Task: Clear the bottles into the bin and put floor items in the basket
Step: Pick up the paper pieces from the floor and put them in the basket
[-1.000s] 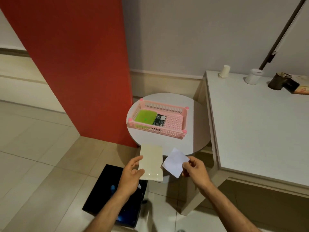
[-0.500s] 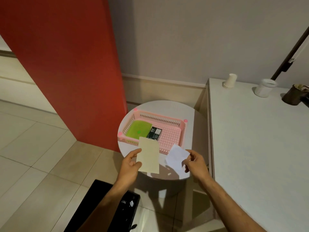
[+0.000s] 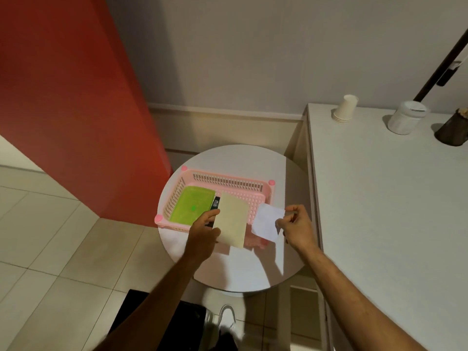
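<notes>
A pink slatted basket sits on a round white side table. Inside it lie a green flat item and a small dark card, partly hidden. My left hand pinches a cream card by its left edge, held over the basket's front half. My right hand pinches a white paper slip over the basket's right front corner. A black bin stands on the floor below my arms, mostly hidden by them.
A long white table runs along the right, carrying stacked paper cups, a white jar and a dark pot. A red panel rises at left. A dark pole leans at top right. Tiled floor lies at left.
Both hands have moved forward with their papers, from below the round table's front edge to over the basket. The view has closed in on the table.
</notes>
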`<state>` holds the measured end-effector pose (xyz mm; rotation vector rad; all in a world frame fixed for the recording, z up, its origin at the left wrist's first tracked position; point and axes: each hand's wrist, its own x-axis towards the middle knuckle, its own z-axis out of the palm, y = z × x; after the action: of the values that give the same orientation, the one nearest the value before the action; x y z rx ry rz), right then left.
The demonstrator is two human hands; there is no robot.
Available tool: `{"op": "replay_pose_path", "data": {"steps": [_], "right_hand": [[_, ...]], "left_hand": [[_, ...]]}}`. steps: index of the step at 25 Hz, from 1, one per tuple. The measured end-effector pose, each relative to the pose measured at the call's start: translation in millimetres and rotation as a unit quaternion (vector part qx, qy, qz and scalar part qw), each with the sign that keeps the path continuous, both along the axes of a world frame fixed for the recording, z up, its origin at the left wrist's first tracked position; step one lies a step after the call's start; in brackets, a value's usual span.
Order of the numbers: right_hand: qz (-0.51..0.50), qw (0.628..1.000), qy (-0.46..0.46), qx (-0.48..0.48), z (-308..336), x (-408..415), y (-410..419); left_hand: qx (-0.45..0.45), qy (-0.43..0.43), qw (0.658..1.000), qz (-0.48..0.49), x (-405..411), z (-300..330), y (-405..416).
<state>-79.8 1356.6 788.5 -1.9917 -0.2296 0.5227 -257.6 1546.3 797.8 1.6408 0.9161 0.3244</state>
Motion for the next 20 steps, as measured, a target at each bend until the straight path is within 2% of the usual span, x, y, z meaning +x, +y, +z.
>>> {"op": "replay_pose_path", "data": {"steps": [4, 10, 20], "right_hand": [[-0.005, 0.997, 0.014, -0.07, -27, 31, 36], [-0.024, 0.986, 0.049, -0.155, -74, 56, 78], [-0.074, 0.975, 0.056, -0.2, -132, 58, 113]], "left_hand": [[0.043, 0.048, 0.997, -0.05, 36, -38, 37], [0.029, 0.134, 0.982, -0.132, 79, -90, 80], [-0.001, 0.223, 0.95, -0.217, 106, -135, 103]]}}
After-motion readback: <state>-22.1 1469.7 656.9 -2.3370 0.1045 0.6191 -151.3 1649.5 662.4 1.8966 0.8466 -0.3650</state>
